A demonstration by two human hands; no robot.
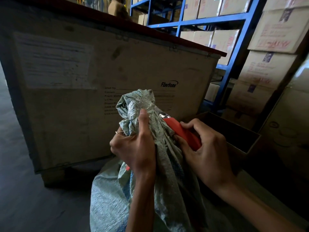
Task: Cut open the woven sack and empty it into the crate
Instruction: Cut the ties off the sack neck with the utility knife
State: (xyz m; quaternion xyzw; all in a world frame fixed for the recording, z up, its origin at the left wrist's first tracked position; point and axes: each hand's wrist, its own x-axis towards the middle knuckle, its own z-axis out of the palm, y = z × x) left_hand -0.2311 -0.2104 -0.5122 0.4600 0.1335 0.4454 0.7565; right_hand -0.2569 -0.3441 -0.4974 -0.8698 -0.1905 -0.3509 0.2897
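A pale grey-green woven sack (168, 173) stands upright in front of me, its neck bunched and wrapped with clear tape (142, 105). My left hand (133, 144) is shut on the sack's neck just below the tape, thumb pointing up. My right hand (205, 148) grips a red utility knife (182, 133). The knife's metal blade tip (163, 114) touches the right side of the taped neck. A big wooden crate (100, 77) with a dark red rim stands right behind the sack. Its inside is hidden.
Blue steel racking (234, 47) with cardboard boxes stands behind the crate at the right. More stacked cardboard boxes (270, 67) fill the far right. An open dark box (234, 131) sits low beside my right hand. Grey floor (25, 190) lies at the left.
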